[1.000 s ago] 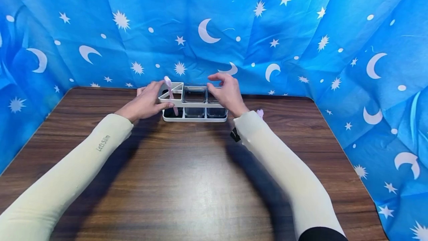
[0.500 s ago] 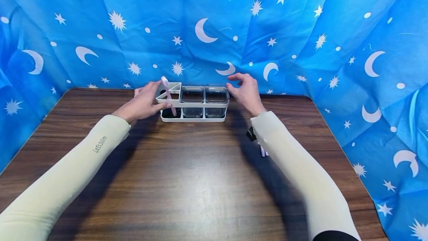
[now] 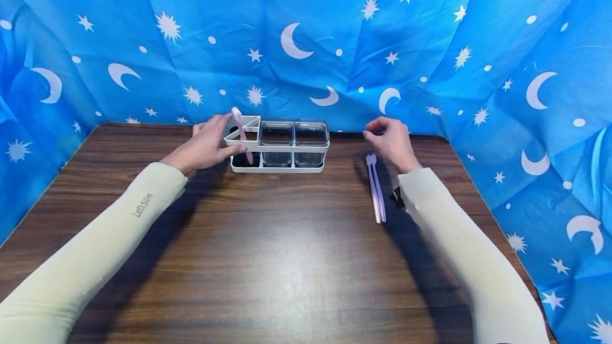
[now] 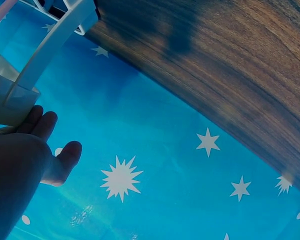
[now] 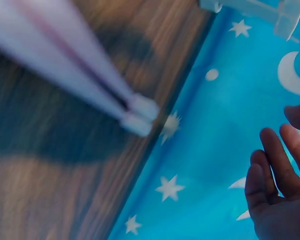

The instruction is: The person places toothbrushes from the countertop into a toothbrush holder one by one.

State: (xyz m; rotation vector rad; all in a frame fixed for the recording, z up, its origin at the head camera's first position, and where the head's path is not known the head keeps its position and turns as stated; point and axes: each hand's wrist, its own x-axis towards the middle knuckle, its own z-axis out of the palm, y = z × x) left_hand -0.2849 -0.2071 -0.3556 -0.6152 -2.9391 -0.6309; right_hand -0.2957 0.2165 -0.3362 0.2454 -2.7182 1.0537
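Note:
A white toothbrush holder (image 3: pixel 306 148) with two clear square cups (image 3: pixel 275 134) stands at the back of the table. One pink toothbrush (image 3: pixel 241 129) leans upright in its divided left section. My left hand (image 3: pixel 205 142) grips the holder's left end, thumb at the front and fingers behind. In the left wrist view, fingertips (image 4: pixel 47 122) lie against the holder's end. Two lilac toothbrushes (image 3: pixel 375 187) lie side by side on the table at the right. Just beyond their heads hovers my right hand (image 3: pixel 393 142), its fingers loosely bent with nothing between them.
A brown wood-grain table (image 3: pixel 268 238) extends toward me. Behind it and along the sides hangs a blue cloth (image 3: pixel 191 25) with white stars and moons. A black strap (image 3: pixel 397 197) shows at the right wrist.
My right hand has moved right, away from the holder's right cup, uncovering the two lilac toothbrushes. The left hand and the holder stay in place.

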